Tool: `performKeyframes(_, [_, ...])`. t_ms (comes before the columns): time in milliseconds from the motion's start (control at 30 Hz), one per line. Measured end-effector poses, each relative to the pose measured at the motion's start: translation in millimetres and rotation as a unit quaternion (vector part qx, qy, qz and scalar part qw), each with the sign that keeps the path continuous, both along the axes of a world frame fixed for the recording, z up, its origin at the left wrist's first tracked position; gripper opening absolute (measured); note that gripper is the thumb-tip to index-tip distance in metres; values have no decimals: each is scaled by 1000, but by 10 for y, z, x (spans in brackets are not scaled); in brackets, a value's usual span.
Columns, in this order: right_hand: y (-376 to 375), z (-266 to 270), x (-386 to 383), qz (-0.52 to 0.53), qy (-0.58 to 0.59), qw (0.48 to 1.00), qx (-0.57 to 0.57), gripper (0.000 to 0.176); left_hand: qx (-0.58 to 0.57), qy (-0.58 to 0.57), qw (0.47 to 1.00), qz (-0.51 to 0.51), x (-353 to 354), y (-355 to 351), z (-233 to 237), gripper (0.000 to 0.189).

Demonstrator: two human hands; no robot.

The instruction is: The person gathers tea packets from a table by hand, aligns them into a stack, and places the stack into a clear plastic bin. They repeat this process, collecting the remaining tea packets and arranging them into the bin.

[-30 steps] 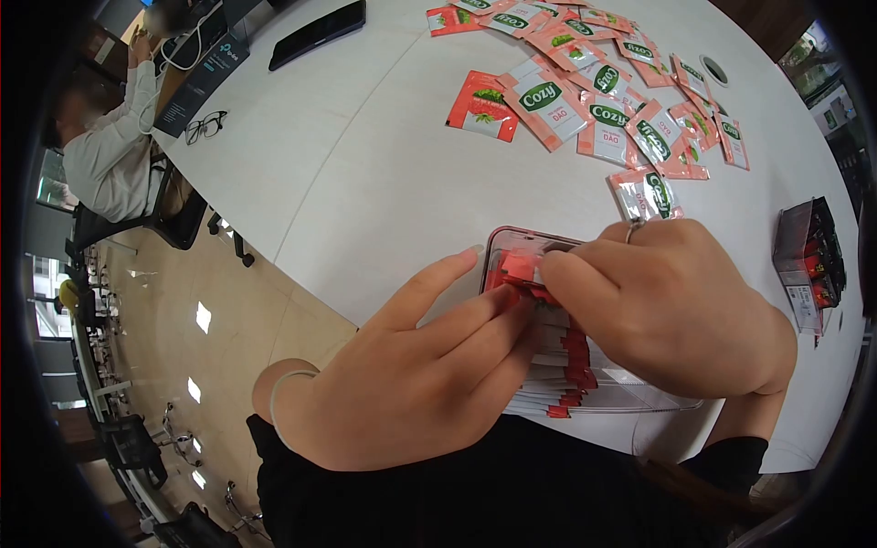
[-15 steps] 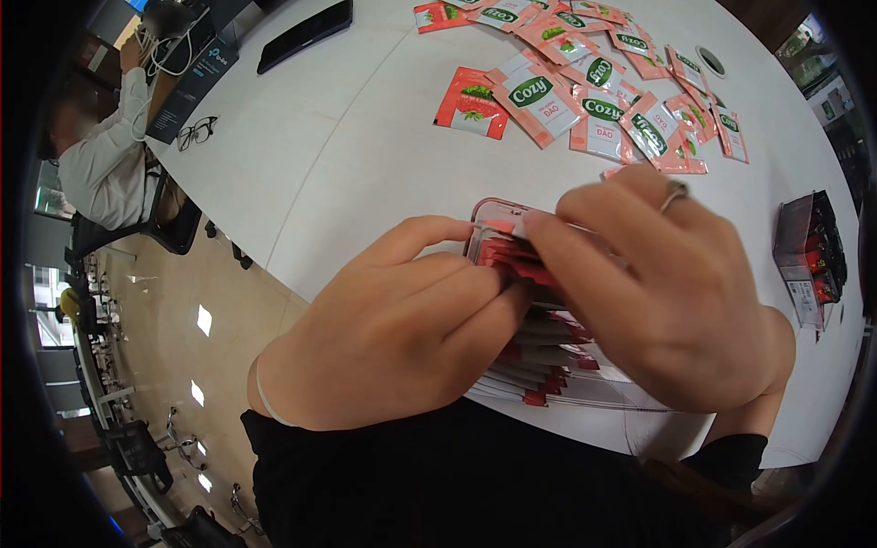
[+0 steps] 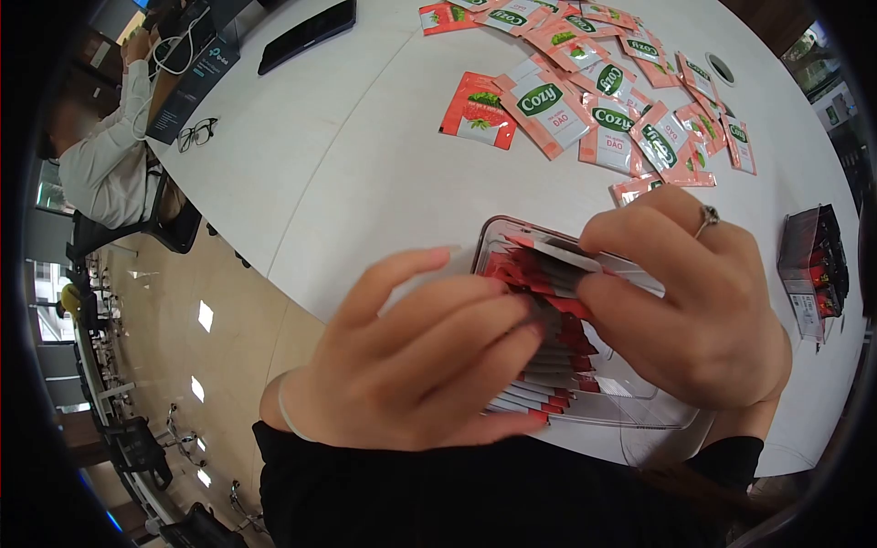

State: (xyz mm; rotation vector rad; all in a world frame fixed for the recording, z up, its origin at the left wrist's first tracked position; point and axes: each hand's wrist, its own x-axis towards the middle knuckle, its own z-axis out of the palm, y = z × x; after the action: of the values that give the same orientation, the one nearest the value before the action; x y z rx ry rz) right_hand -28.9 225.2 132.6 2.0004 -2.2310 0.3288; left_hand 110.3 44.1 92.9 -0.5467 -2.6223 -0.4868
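A clear plastic box [image 3: 498,224] lies on the white table close to my body, with a row of red and grey sachets [image 3: 562,352] standing in it. My right hand [image 3: 685,292], with a ring on one finger, pinches the edge of a sachet [image 3: 559,254] at the box's far end. Over the left side of the box is my left hand [image 3: 420,352], its index finger and thumb apart and its other fingers against the sachets; nothing is gripped in it.
Several pink Cozy sachets [image 3: 545,102] lie scattered on the table [image 3: 365,173] beyond the box. A second clear box [image 3: 808,269] stands at the right. Glasses [image 3: 197,134], a black phone [image 3: 307,36] and a dark carton [image 3: 194,87] are at the left, near a seated person [image 3: 105,173].
My left hand has opened and drawn back from the sachets' far end. My right hand has shifted slightly right, with a sachet's edge now visible between its fingers.
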Motion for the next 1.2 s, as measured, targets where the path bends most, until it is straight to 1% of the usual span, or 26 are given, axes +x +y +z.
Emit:
performKeyframes(33, [6,-31,-3,-1,-1,1000,0,24,1,-7,1000,17,16,52,-5,42])
performKeyframes(100, [6,-122,-12,-13,-32,993,-109,23,-7,-6,1000,12,12,103,-64,42])
performKeyframes(133, [5,-133,-16,-12,-33,993,-109,23,-16,-6,1000,7,13,111,-92,43])
performKeyframes(200, [2,-143,-26,-15,1,983,-182,23,-32,0,999,4,9,73,-109,43])
performKeyframes(233, [18,-104,-17,-15,1,983,-183,23,-48,6,999,-2,5,58,-110,42])
performKeyframes(267, [46,-34,1,-17,-29,988,-151,24,-50,6,999,-2,5,60,-111,42])
performKeyframes(300, [68,2,11,-19,-59,991,-118,25,-42,8,999,-1,10,66,-115,36])
performKeyframes(333, [81,0,-7,-21,-60,991,-118,25,-33,10,999,0,14,71,-117,34])
performKeyframes(400, [112,-9,-79,8,-101,980,-170,25,-43,2,999,0,12,63,-101,36])
performKeyframes(433, [134,8,-108,8,-101,980,-169,25,-52,-6,999,2,14,64,-91,40])
performKeyframes(500, [172,55,-157,23,-164,968,-189,25,-50,-5,999,8,7,84,-85,39])
performKeyframes(533, [200,49,-157,24,-163,968,-189,25,-48,-3,999,15,0,94,-84,39])
performKeyframes(567, [241,36,-138,-8,-183,961,-209,25,-48,-2,999,16,-11,96,-102,39])
performKeyframes(633, [293,21,-103,-74,-222,940,-248,26,-62,56,996,33,-43,97,-171,43])
performKeyframes(733, [249,66,-199,-56,-251,942,-217,27,-56,84,995,24,-67,138,-205,43])
performKeyframes(800, [220,42,-215,-70,-234,942,-232,24,-54,63,996,22,-64,166,-205,43])
performKeyframes(833, [226,98,-230,-53,-160,972,-164,23,-53,42,997,21,-63,175,-204,43])
performKeyframes(867, [230,128,-234,-35,-85,991,-93,22,-53,41,998,20,-68,176,-198,43])
performKeyframes(933, [187,72,-223,-49,-89,991,-90,23,-12,-7,1000,13,-86,169,-171,46])
performKeyframes(967, [130,23,-229,-30,-122,988,-95,27,-12,-8,1000,13,-110,165,-148,46])
performKeyframes(1000, [78,-20,-236,-10,-154,983,-99,32,-7,-33,999,-3,-147,154,-120,48])
performKeyframes(1033, [43,-48,-242,-12,-98,991,-88,39,-3,-58,998,-18,-183,138,-103,50])
performKeyframes(1067, [20,-100,-262,-11,-98,991,-89,39,-3,-58,998,-16,-219,114,-98,50])
performKeyframes(1133, [-19,-195,-314,-11,-55,993,-108,37,-18,-100,994,-38,-280,81,-90,54])
performKeyframes(1200, [-20,-211,-400,-9,-69,990,-120,35,-36,-95,994,-29,-281,85,-79,56])
